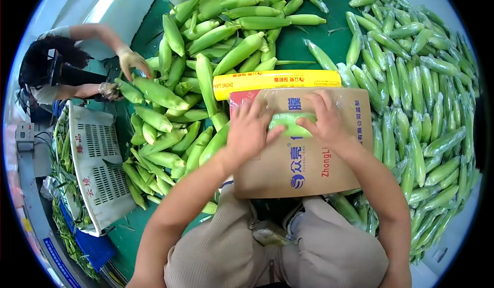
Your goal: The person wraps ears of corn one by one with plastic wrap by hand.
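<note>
A light green ear of corn (292, 121) lies crosswise on top of a brown cardboard box (278, 177), and shiny clear film shows around it. My left hand (250, 127) is at its left end, thumb on the near side and fingers on the far side, slightly blurred. At the right end, my right hand (325, 119) has its thumb and curved fingers about the corn. Both palms hide the ends of the ear. Just beyond my fingers, a yellow printed film box (278, 81) lies along the far edge of the cardboard.
Unwrapped corn (242, 51) is heaped ahead and left on a green surface (334, 33). Film-wrapped corn (411, 82) covers the right side. A white crate (98, 164) stands at left. Across from it, another person's gloved hand (133, 63) handles corn.
</note>
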`<state>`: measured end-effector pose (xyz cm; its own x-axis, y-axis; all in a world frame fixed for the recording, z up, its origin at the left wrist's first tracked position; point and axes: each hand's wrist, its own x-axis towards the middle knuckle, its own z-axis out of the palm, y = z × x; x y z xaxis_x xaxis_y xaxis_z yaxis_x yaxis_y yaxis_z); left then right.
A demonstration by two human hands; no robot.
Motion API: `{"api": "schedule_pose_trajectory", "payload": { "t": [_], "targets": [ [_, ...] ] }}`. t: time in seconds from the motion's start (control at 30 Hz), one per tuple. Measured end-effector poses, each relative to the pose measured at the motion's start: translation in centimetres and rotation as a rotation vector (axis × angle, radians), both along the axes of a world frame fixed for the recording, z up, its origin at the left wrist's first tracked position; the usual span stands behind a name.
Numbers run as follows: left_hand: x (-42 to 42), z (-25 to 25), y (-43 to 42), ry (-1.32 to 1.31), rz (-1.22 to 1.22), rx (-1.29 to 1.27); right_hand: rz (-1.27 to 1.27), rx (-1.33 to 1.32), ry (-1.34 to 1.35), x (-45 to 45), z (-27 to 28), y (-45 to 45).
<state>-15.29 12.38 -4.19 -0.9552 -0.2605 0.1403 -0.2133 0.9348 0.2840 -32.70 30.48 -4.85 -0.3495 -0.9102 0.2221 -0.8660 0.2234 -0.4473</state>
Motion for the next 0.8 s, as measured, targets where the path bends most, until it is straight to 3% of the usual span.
{"api": "schedule_pose_trajectory", "payload": {
  "t": [0.03,0.13,0.17,0.27,0.3,0.33,0.37,0.4,0.47,0.67,0.7,0.8],
  "targets": [
    [-1.9,0.1,-1.3,0.095,-0.031,-0.029,0.000,-0.067,0.134,-0.8,-0.7,-0.2],
    [-6.6,-0.2,-4.4,0.223,-0.008,-0.191,0.126,0.080,0.349,-0.5,2.0,-2.4],
    [-7.8,0.2,-4.9,0.187,0.020,-0.178,0.062,0.123,0.391,-0.7,1.7,-3.0],
    [-9.6,0.1,-4.7,0.040,0.060,-0.088,0.009,0.347,0.239,-2.2,2.2,-4.8],
    [-8.4,0.0,-3.5,0.208,0.070,0.026,-0.001,0.246,0.206,-2.5,1.6,-4.9],
    [-7.5,-0.8,-2.7,0.212,0.044,0.024,-0.002,0.128,0.166,-2.7,0.4,-4.7],
    [-6.0,1.5,-1.7,0.122,0.002,0.170,-0.001,0.145,0.137,-2.7,0.5,-4.4],
    [-4.4,0.5,-1.0,0.176,-0.074,0.120,0.026,0.146,0.156,-3.5,-0.4,-3.8],
    [-1.5,3.5,0.4,0.328,-0.157,-0.151,-0.066,0.290,-0.089,-2.3,3.3,-3.9],
    [0.0,0.9,0.9,0.274,-0.267,-0.318,0.100,0.511,-0.756,-1.9,4.6,-2.6],
    [-0.6,-0.6,1.0,0.202,-0.270,-0.235,0.101,0.598,-0.692,-2.3,5.2,-2.6],
    [-1.4,1.8,2.3,-0.180,-0.245,0.033,0.113,0.868,-0.501,-2.9,8.0,-3.6]
  ]
}}
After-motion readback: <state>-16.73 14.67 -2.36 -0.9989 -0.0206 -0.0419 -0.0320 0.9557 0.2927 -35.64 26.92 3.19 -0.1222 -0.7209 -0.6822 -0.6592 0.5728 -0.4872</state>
